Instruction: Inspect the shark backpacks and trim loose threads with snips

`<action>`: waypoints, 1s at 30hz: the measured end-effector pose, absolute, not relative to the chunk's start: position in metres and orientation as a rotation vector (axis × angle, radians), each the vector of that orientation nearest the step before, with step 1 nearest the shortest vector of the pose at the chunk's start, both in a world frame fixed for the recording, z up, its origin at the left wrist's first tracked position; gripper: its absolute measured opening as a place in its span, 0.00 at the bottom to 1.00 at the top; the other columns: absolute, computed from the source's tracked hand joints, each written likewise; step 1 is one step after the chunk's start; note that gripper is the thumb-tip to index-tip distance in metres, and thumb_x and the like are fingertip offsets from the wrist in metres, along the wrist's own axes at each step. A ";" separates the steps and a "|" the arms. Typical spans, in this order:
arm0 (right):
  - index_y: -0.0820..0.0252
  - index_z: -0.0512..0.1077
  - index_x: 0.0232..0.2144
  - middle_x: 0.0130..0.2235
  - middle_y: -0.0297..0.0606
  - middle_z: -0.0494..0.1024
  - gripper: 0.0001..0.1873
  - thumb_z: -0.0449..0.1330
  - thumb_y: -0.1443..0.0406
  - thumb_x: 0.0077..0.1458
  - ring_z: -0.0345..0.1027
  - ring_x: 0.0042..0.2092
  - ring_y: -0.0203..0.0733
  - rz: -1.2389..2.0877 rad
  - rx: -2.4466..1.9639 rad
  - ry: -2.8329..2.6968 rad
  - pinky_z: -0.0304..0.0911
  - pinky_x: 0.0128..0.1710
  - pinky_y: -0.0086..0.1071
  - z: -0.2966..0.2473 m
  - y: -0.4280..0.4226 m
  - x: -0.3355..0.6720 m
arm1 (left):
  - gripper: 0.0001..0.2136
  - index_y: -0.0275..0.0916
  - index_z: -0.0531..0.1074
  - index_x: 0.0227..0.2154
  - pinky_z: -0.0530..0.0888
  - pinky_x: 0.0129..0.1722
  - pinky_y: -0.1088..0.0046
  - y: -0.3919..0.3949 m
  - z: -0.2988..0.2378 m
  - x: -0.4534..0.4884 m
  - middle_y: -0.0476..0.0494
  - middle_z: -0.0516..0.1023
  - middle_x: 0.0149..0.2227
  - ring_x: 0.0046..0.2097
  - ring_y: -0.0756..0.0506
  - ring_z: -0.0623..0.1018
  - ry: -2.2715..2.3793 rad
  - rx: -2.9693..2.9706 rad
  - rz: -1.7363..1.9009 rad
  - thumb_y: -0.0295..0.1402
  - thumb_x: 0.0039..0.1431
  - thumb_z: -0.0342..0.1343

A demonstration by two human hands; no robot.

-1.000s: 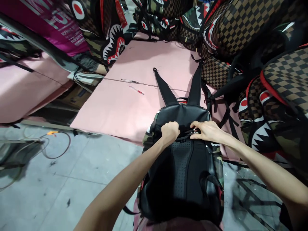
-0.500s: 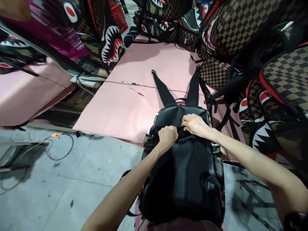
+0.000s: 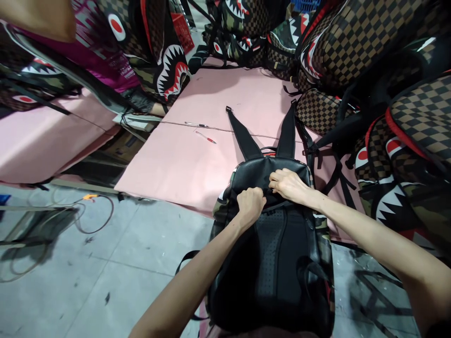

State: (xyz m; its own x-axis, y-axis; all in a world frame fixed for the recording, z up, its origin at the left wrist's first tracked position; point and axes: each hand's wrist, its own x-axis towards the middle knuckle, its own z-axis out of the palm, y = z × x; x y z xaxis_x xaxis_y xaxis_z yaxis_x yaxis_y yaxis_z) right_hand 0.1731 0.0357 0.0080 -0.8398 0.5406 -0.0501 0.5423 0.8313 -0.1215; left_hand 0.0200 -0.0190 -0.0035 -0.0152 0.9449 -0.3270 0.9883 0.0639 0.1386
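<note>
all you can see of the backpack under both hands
The backpack shows its black back, leather-like at the far end, with a dotted strip down the middle and camouflage along the sides. Two black straps stretch over the pink table. The left hand and right hand touch its upper back.

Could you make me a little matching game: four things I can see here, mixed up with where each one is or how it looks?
Column one:
1. Left hand
2. Red-ended pen
3. Black shoulder straps
4. Orange piece by a thin cable

Column two:
A. Down on the grey floor
B. Stretched out past the top of the backpack
C. Fingers curled in against the backpack's back
D. Lying on the pink tabletop

Right pairs: 1-C, 2-D, 3-B, 4-A
</note>
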 end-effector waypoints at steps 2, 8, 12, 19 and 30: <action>0.64 0.73 0.34 0.41 0.43 0.71 0.07 0.54 0.68 0.58 0.60 0.41 0.42 -0.204 0.882 2.985 0.47 0.37 0.34 0.008 0.036 0.172 | 0.10 0.39 0.76 0.35 0.72 0.37 0.67 -0.017 -0.004 0.021 0.37 0.79 0.35 0.40 0.39 0.78 2.023 1.937 -0.181 0.34 0.55 0.52; 0.63 0.72 0.33 0.40 0.42 0.71 0.06 0.55 0.68 0.57 0.60 0.40 0.42 -0.183 0.887 2.976 0.47 0.37 0.34 0.008 0.037 0.171 | 0.12 0.39 0.77 0.34 0.72 0.36 0.68 -0.013 -0.005 0.022 0.37 0.79 0.33 0.39 0.39 0.79 2.031 1.939 -0.163 0.31 0.56 0.48; 0.63 0.72 0.34 0.39 0.41 0.71 0.07 0.54 0.68 0.57 0.61 0.40 0.42 -0.187 0.878 2.982 0.48 0.37 0.34 0.005 0.038 0.169 | 0.11 0.41 0.77 0.34 0.71 0.36 0.68 -0.012 -0.006 0.020 0.38 0.79 0.33 0.40 0.40 0.78 2.012 1.949 -0.144 0.31 0.56 0.49; 0.63 0.73 0.33 0.39 0.42 0.71 0.07 0.55 0.66 0.57 0.62 0.40 0.42 -0.261 0.949 2.923 0.49 0.37 0.34 0.004 0.037 0.165 | 0.11 0.39 0.77 0.34 0.71 0.37 0.69 -0.011 -0.007 0.018 0.38 0.78 0.34 0.40 0.41 0.78 1.984 1.969 -0.145 0.31 0.56 0.49; 0.63 0.72 0.33 0.39 0.42 0.71 0.06 0.55 0.68 0.56 0.62 0.39 0.43 -0.187 0.989 2.912 0.51 0.36 0.34 0.007 0.030 0.165 | 0.11 0.41 0.77 0.33 0.71 0.36 0.69 -0.013 -0.010 0.018 0.39 0.79 0.33 0.39 0.40 0.78 1.980 1.995 -0.111 0.31 0.54 0.49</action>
State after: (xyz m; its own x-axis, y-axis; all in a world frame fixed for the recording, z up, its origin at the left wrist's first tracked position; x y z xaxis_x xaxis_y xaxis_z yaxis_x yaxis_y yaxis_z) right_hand 0.1647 0.0302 0.0066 -0.7922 0.6026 -0.0963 0.6100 0.7867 -0.0952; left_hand 0.0175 -0.0129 -0.0095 0.0327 0.9590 -0.2815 0.9845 0.0177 0.1747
